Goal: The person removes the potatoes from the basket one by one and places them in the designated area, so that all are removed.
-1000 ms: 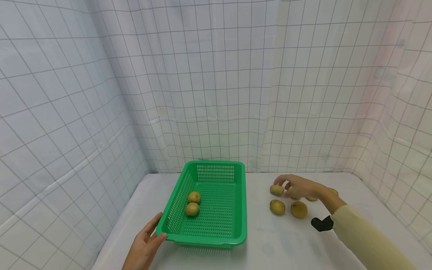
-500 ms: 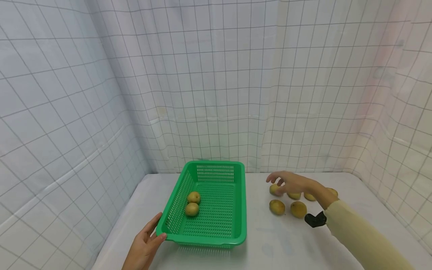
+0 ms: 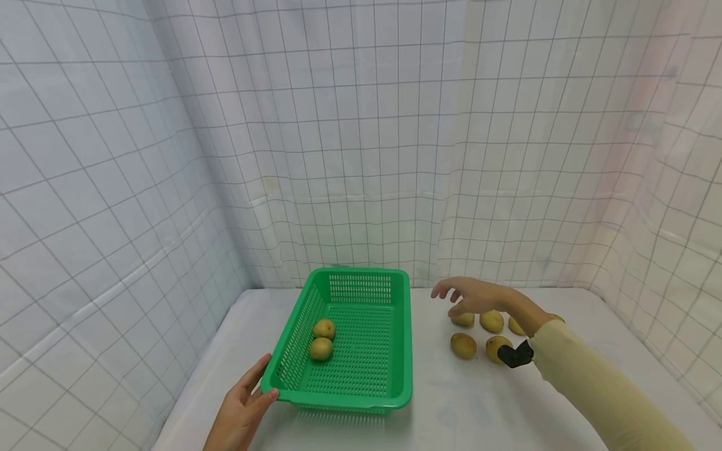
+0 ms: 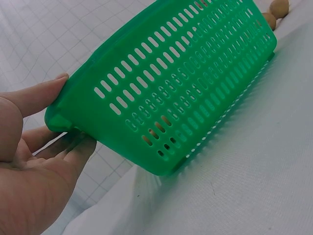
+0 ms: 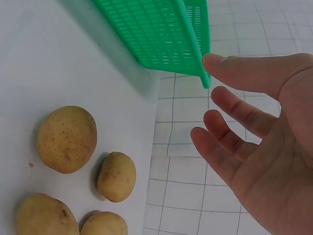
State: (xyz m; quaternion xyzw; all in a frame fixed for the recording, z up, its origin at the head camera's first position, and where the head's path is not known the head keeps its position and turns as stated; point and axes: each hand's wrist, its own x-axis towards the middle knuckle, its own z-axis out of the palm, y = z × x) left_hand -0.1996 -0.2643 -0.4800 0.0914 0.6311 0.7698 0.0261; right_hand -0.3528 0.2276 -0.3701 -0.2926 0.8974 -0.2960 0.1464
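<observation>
A green plastic basket (image 3: 404,332) with slotted walls stands on the white table. Two potatoes (image 3: 321,349) lie together near its left wall. My left hand (image 3: 239,407) grips the basket's near left corner, thumb on the rim and fingers below it, as the left wrist view (image 4: 54,117) shows. Over the potatoes on the right hovers my right hand (image 3: 476,297), fingers loosely bent with nothing between them. It partly covers the back-left potato (image 3: 465,320). In the right wrist view, the palm and fingers (image 5: 217,154) are bare, with potatoes (image 5: 67,139) lying lower down on the table.
Several potatoes (image 3: 463,346) lie on the table to the basket's right, in two rough rows. The black wrist strap (image 3: 516,354) overlaps one front potato in the head view. White grid-patterned curtains (image 3: 361,156) enclose the table at the back and sides.
My right hand has moved left and a little up, away from the middle potatoes towards the basket, fingers spread wider. The left hand and the basket have stayed still.
</observation>
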